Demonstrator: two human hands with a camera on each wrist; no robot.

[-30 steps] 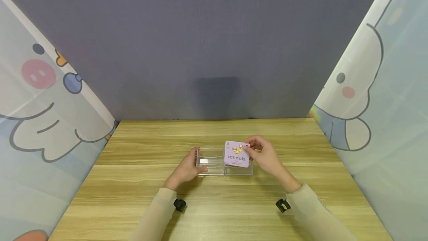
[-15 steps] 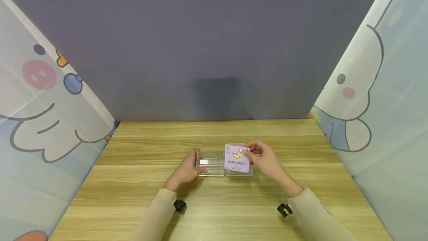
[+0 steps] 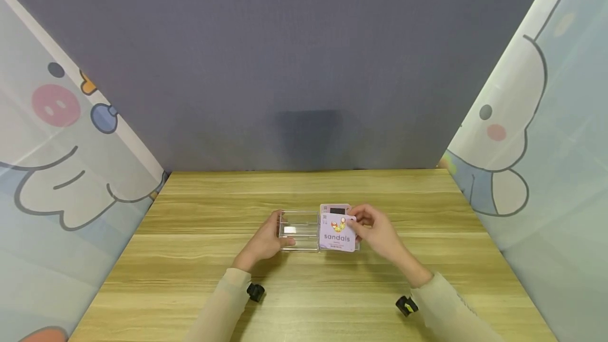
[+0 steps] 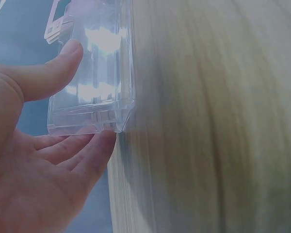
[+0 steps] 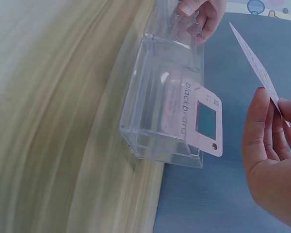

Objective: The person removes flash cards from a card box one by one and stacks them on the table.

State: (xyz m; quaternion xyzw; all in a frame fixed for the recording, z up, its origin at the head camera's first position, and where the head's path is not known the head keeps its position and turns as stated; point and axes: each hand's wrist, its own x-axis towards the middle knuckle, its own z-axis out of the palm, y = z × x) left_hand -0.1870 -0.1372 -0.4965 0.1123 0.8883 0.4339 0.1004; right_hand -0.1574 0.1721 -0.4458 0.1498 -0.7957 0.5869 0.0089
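Note:
A clear plastic box (image 3: 300,217) with two side-by-side compartments stands on the table, and my left hand (image 3: 263,240) grips its left end, thumb on the near side. Between thumb and fingers my right hand (image 3: 381,232) pinches a pale purple flash card (image 3: 337,245) printed "sandals" with a red and yellow picture. The right wrist view has this card (image 5: 254,60) tilted, raised apart from the box. Another flash card (image 5: 211,141), with a dark board picture and partly hidden lettering, stands in the right compartment, its top jutting above the rim. In the head view the sandals card covers most of it.
The wood-grain table (image 3: 304,300) runs back to a dark grey panel (image 3: 304,67). Printed cartoon curtains (image 3: 560,173) hang at both sides. A black strap device (image 3: 255,292) sits at the left wrist, another (image 3: 406,305) at the right.
My right hand has drawn the sandals card toward me and slightly right, uncovering the top of the card behind it. My left hand stays on the box.

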